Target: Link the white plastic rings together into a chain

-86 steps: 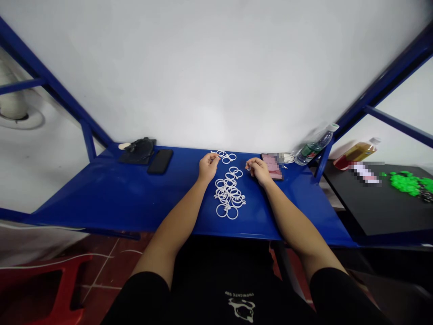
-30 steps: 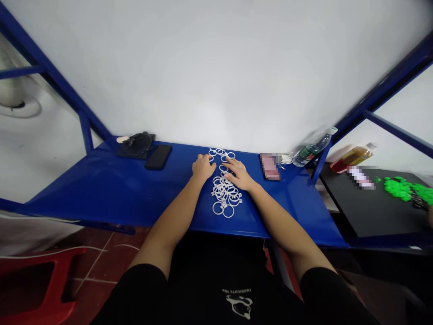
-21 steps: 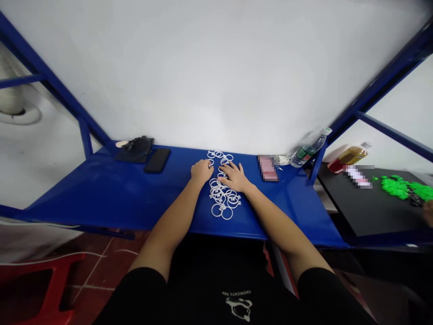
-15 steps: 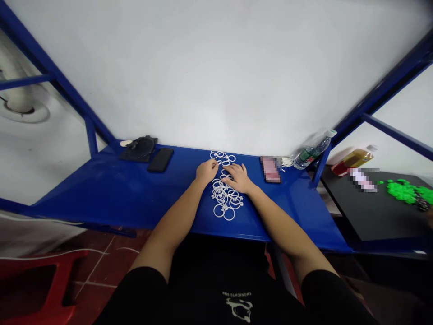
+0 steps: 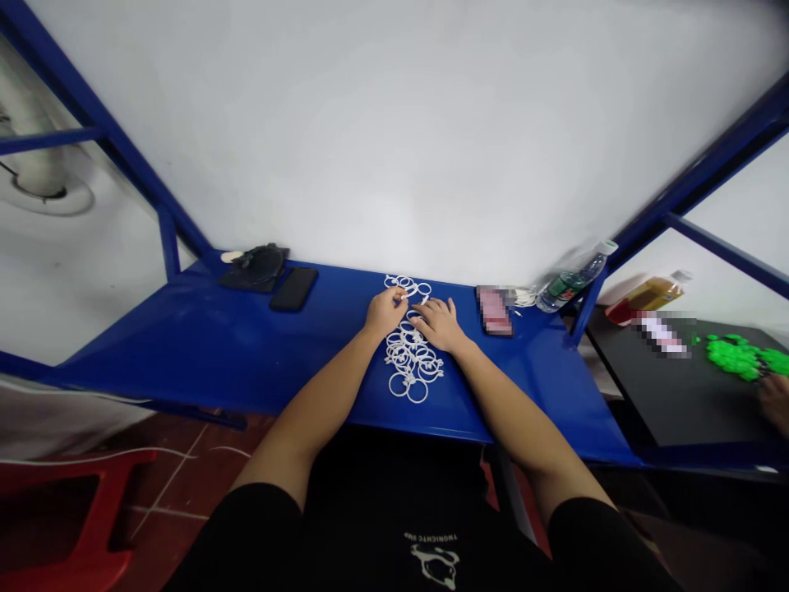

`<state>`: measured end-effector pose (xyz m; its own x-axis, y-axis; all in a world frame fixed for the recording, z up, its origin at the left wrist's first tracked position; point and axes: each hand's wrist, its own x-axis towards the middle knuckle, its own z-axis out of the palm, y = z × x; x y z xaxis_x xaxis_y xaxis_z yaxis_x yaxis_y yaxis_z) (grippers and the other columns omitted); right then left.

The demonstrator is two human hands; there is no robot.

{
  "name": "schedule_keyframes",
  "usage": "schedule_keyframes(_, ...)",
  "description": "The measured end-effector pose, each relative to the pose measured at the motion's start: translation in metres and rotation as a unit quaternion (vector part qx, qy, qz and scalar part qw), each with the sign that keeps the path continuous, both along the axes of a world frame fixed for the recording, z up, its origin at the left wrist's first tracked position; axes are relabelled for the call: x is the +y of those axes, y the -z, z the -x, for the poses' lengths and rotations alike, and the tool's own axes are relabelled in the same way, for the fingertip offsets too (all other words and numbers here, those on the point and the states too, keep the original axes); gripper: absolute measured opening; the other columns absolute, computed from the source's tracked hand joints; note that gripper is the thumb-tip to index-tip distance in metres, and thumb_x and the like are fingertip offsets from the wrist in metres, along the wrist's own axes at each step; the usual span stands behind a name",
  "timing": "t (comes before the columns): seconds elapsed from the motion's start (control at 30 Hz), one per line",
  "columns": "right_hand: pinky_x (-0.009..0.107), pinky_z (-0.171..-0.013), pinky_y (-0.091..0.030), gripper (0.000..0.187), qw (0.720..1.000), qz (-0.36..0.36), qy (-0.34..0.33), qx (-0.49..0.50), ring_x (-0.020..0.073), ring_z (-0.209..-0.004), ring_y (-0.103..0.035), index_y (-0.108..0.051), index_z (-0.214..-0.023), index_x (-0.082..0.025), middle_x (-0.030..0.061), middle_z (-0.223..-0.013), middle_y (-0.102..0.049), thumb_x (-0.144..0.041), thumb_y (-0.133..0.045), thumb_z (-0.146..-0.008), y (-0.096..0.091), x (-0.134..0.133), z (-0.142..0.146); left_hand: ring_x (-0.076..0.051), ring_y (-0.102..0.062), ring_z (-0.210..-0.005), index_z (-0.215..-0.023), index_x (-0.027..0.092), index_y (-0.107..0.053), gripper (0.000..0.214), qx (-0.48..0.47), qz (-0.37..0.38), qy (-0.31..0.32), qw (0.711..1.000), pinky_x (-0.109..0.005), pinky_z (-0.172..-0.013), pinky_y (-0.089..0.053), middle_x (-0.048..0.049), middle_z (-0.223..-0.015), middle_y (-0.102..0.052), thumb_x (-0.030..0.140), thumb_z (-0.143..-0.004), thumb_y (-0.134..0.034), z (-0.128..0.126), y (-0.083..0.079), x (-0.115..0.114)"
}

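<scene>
On the blue tabletop (image 5: 234, 353) lies a strip of white plastic rings with small clips (image 5: 417, 390), linked or heaped together, running from near me to the wall. My left hand (image 5: 385, 310) is closed in a pinch on one white ring at the far end of the strip. Opposite it, my right hand (image 5: 442, 326) lies palm down with fingers apart, its thumb and fingertips touching the rings in the middle. Part of the strip is hidden beneath the right fingers. A few more white rings (image 5: 423, 289) lie just beyond both hands.
Left are a black phone (image 5: 294, 289) and a dark crumpled bag (image 5: 259, 267). Right are a pink-screened phone (image 5: 494, 311), a coiled white cable (image 5: 525, 296) and a water bottle (image 5: 573, 279). Another person's hand (image 5: 775, 403) is by green pieces (image 5: 733, 355) on a black table.
My left hand has moved slightly right, closer to my right hand, with the white ring. The other person's hand now shows more at the right edge.
</scene>
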<state>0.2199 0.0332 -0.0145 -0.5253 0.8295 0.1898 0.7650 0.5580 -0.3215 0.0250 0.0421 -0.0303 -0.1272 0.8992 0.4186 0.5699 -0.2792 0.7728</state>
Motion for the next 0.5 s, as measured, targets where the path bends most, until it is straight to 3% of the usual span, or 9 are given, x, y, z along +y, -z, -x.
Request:
schedule_keyframes(0.13,0.069,-0.123,-0.016,0.046,0.998,-0.03,0.032,0.044,0.0333,-0.131,-0.055,-0.067,-0.137,-0.023,0.0134,-0.13,-0.07,-0.046,-0.039,-0.109,0.003,0.008,-0.009,-0.013,-0.066,-0.064,-0.107,0.02,-0.078,0.02,-0.01,-0.027,-0.003,1.0,-0.026,-0.072,-0.054,-0.0034,-0.091,-0.079,0.021,-0.089,-0.069,0.0,0.003,0.002)
schedule_keyframes(0.2,0.061,-0.12,-0.029,0.044,0.994,-0.031,0.044,0.091,0.0312,-0.124,-0.06,-0.068,-0.135,-0.02,0.0139,-0.126,-0.072,-0.039,-0.04,-0.107,0.007,0.015,-0.016,-0.011,-0.062,-0.059,-0.109,0.02,-0.078,0.022,-0.016,-0.035,-0.004,0.999,-0.026,-0.07,-0.053,-0.0029,-0.09,-0.078,0.021,-0.088,-0.071,-0.001,0.002,0.002)
schedule_keyframes(0.3,0.045,-0.104,-0.049,0.044,0.98,-0.029,0.068,0.184,0.0268,-0.109,-0.066,-0.064,-0.138,-0.016,0.0132,-0.119,-0.073,-0.03,-0.049,-0.099,0.01,0.024,-0.028,-0.009,-0.056,-0.053,-0.109,0.019,-0.078,0.023,-0.018,-0.051,0.004,0.999,-0.025,-0.068,-0.052,-0.0016,-0.088,-0.076,0.017,-0.087,-0.072,-0.001,-0.002,0.0)
schedule_keyframes(0.37,0.043,-0.098,-0.052,0.046,0.976,-0.041,0.094,0.192,0.0268,-0.102,-0.067,-0.064,-0.136,-0.016,0.0116,-0.114,-0.074,-0.028,-0.057,-0.092,0.01,0.026,-0.034,-0.008,-0.054,-0.053,-0.105,0.019,-0.078,0.02,-0.017,-0.076,0.013,0.997,-0.025,-0.067,-0.051,-0.0016,-0.091,-0.075,0.014,-0.086,-0.071,-0.002,-0.005,-0.003)
schedule_keyframes(0.5,0.046,-0.096,-0.05,0.043,0.984,-0.049,0.126,0.117,0.0304,-0.1,-0.067,-0.068,-0.131,-0.017,0.0108,-0.108,-0.076,-0.03,-0.063,-0.09,0.007,0.026,-0.038,-0.006,-0.051,-0.056,-0.098,0.019,-0.076,0.013,-0.029,-0.132,0.009,0.991,-0.025,-0.066,-0.051,-0.0051,-0.109,-0.07,0.017,-0.086,-0.073,-0.003,-0.009,-0.005)
